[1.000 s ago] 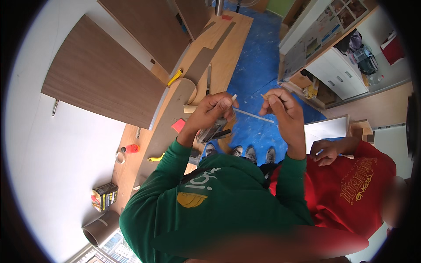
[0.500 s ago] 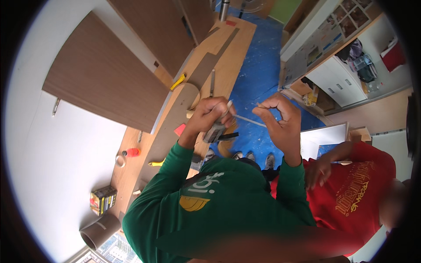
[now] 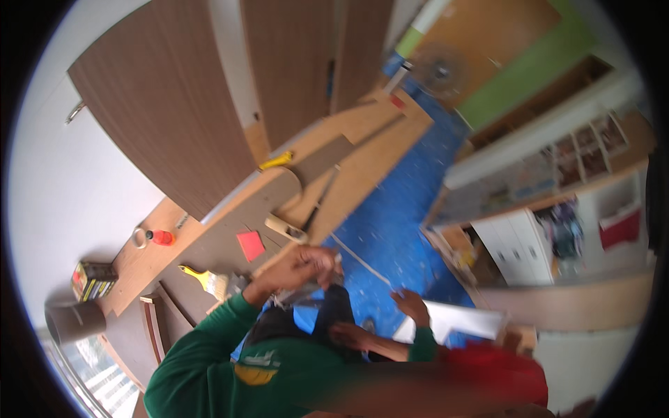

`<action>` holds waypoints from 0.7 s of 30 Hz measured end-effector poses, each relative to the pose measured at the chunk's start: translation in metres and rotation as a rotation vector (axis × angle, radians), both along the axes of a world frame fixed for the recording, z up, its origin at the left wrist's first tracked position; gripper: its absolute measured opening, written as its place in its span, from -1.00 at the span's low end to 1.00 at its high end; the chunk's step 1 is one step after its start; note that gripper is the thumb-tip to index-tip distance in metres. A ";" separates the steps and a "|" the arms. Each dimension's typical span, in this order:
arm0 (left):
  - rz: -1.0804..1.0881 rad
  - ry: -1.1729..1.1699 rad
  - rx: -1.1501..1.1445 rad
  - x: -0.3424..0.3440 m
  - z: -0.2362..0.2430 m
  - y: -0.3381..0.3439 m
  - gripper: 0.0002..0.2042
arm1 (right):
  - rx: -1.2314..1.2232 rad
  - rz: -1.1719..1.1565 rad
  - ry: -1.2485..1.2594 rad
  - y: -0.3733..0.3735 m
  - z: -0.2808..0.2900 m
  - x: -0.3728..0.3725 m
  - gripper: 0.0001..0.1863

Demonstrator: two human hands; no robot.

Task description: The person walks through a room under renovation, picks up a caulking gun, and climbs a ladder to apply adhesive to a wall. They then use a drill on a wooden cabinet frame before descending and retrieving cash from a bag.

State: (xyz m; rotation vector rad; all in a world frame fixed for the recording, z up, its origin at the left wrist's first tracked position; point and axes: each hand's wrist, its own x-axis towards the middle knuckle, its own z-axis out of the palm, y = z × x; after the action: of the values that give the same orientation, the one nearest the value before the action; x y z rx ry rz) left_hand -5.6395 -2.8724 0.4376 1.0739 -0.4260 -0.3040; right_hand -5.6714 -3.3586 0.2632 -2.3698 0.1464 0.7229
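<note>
1. In the head view we see the left hand (image 3: 303,268) near the edge of the worktop (image 3: 380,160), its fingers curled inward. A small pale tip (image 3: 338,258) shows at the fingers, but blur keeps us from telling whether they grip it.
2. We see the right hand (image 3: 411,306) farther right, over the white board (image 3: 453,319), one finger reaching out to the left. We cannot tell whether this hand is closed on anything.
3. Between the two hands we make out a thin pale strip (image 3: 362,261) against the blue floor covering (image 3: 394,216). Its lower end comes just beside the right hand's finger; whether it is held or lies on the covering, we cannot say.
4. Just left of the right sleeve we find another person's hand (image 3: 352,337), apart from both of the wearer's; a red top (image 3: 498,380) is at lower right.
5. On the worktop, near the left hand, we count a red square (image 3: 250,245), a wooden block (image 3: 286,228) and a brush with a yellow handle (image 3: 196,273).
6. Farther left we note a red bottle (image 3: 162,237) beside a tape roll (image 3: 139,230), and a black-and-yellow box (image 3: 94,281) by a brown cylinder (image 3: 75,321).
</note>
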 end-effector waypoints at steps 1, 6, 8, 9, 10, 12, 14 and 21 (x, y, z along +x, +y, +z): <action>0.032 -0.048 0.044 0.012 -0.003 0.011 -0.62 | -0.012 0.019 0.027 -0.011 -0.005 0.009 -0.04; 0.220 0.177 0.206 -0.018 -0.041 0.025 -0.67 | -0.071 0.156 -0.074 -0.029 -0.010 0.113 -0.09; 0.262 0.173 0.306 -0.013 -0.034 0.018 -0.67 | -0.033 0.143 -0.140 -0.003 -0.005 0.136 -0.11; 0.276 0.194 0.310 -0.009 -0.032 0.012 -0.66 | 0.014 0.131 -0.131 0.006 -0.014 0.130 -0.12; 0.263 0.194 0.254 0.001 -0.032 0.001 -0.63 | 0.075 0.139 -0.104 0.014 -0.027 0.123 -0.13; 0.214 0.199 0.190 0.037 -0.036 -0.041 -0.55 | 0.195 0.205 0.004 0.020 -0.063 0.084 -0.14; 0.175 0.156 0.121 0.072 -0.033 -0.085 -0.56 | 0.243 0.273 0.097 0.018 -0.111 0.022 -0.16; 0.205 0.034 -0.008 0.177 -0.024 -0.238 -0.53 | 0.469 0.088 0.425 -0.087 -0.071 0.063 -0.38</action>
State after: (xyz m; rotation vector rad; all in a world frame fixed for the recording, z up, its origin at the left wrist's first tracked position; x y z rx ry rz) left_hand -5.4621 -3.1101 0.4140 1.0939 -0.2838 -0.1384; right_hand -5.6087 -3.4458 0.1919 -1.7662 0.0437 1.1580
